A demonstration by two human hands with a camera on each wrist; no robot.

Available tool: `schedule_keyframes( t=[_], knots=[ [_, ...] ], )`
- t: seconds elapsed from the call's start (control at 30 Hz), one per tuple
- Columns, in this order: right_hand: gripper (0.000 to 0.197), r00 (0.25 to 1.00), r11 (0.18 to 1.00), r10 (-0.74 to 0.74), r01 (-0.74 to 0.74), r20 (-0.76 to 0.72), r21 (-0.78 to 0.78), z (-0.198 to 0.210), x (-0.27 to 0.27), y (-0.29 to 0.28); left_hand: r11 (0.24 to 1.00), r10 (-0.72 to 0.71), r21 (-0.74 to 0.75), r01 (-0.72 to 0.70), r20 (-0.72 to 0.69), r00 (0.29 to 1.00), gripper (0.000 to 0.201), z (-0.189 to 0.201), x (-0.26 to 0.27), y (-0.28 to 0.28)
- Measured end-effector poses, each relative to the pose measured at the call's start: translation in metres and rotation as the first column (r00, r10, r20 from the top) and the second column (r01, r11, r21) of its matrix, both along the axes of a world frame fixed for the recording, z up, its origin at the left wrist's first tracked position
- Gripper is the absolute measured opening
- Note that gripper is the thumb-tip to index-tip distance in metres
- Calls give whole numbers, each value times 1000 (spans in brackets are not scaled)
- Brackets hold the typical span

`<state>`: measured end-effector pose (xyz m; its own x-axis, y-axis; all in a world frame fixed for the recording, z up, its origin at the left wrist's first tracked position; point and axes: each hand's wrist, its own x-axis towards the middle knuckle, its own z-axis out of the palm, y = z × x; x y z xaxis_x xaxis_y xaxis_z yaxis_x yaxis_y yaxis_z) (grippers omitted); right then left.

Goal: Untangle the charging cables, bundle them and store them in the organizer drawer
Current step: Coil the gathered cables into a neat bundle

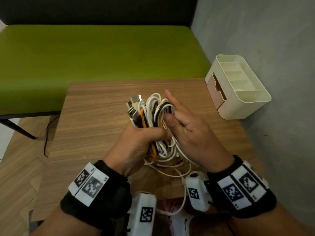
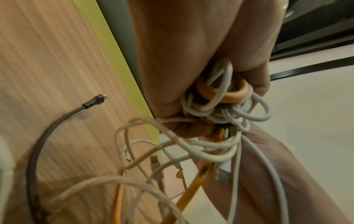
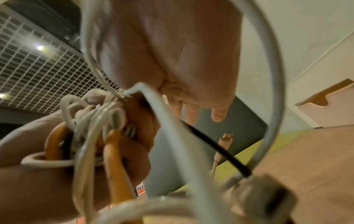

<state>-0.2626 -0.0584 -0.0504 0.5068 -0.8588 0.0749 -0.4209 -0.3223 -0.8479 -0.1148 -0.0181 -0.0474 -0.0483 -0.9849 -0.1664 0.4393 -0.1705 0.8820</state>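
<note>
My left hand (image 1: 141,138) grips a bundle of white, black and orange charging cables (image 1: 153,113) above the wooden table (image 1: 95,125). Several USB plugs (image 1: 134,104) stick out at the bundle's upper left. Loose white ends (image 1: 170,166) trail down onto the table. My right hand (image 1: 179,113) lies with straight fingers along the bundle's right side, its thumb pressing on the white loops. In the left wrist view, the left hand (image 2: 191,60) wraps the loops (image 2: 220,106). A cream organizer (image 1: 238,89) with a pink drawer (image 1: 216,91) stands at the table's right rear corner.
A black cable (image 2: 57,124) with its plug lies loose on the table. A green bench (image 1: 102,53) stands behind the table, and a grey wall (image 1: 272,31) runs close along the right. A thin black wire (image 1: 46,133) hangs past the table's left edge.
</note>
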Motion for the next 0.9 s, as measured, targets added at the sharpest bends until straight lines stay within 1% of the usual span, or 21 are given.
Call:
schedule_keyframes(
  t=[0.07,0.13,0.17,0.2,0.23,0.27,0.3,0.37,0.4,0.43,0.47,0.5,0.53,0.57,0.6,0.67,0.73,0.77,0.83,0.9],
  knots=[
    [56,999,995,-36,34,-26,-97,-5,4,2,1000,1,12,0,-29,1000,47,0,-1,0],
    [57,999,989,-53,52,-9,-141,-11,7,2,1000,13,13,-13,-49,999,49,0,-2,-1],
    [54,999,994,-43,45,26,-97,-13,7,2,1000,21,11,-20,-47,999,49,0,-2,-1],
    [51,996,1000,-29,29,86,7,-13,9,3,1000,29,9,-29,-38,999,48,1,-2,-1],
    [49,985,992,-17,-6,172,130,-11,10,4,999,34,0,-34,-21,999,48,1,-2,-1],
    [49,969,975,-14,-42,247,220,-10,10,5,999,35,-16,-35,-5,999,47,1,0,-2],
    [53,956,962,-33,-48,291,268,-10,11,4,999,33,-33,-33,-2,999,47,1,1,-3],
    [70,917,925,-75,-83,391,371,-9,8,0,997,29,-72,-30,-18,999,48,2,7,-6],
    [74,876,884,-89,-149,473,443,-9,6,-3,995,27,-92,-30,-34,999,47,3,9,-7],
    [69,861,865,-41,-223,507,450,-9,5,-5,994,34,-100,-40,-60,998,42,3,12,-8],
    [62,892,871,52,-260,449,416,-9,4,-6,994,54,-89,-63,-97,994,33,4,15,-8],
    [61,931,876,163,-289,327,385,-8,5,-5,994,76,-64,-86,-140,987,23,4,18,-8],
    [66,955,877,239,-291,179,382,-8,6,-3,996,78,-38,-87,-189,979,16,3,21,-7],
    [66,958,882,282,-281,53,377,-6,7,0,998,55,-16,-61,-250,967,12,3,23,-7],
    [55,953,904,297,-259,-62,341,-7,7,1,1000,6,-13,-10,-324,946,10,4,24,-6],
    [24,951,965,232,-198,-204,174,-8,7,1,996,-81,-67,56,-456,886,13,5,28,-4],
    [11,960,996,77,-88,-269,-28,-11,7,-7,989,-120,-136,54,-539,834,21,6,30,-3],
    [6,953,986,10,-60,-302,-155,-12,6,-12,986,-138,-158,58,-566,813,23,6,32,-2],
    [5,916,939,-97,-46,-389,-341,-14,2,-20,979,-175,-190,71,-610,773,26,6,35,-2],
    [10,851,915,-208,-5,-482,-403,-18,-5,-27,979,-168,-197,57,-616,769,29,5,40,-2]
  ],
)
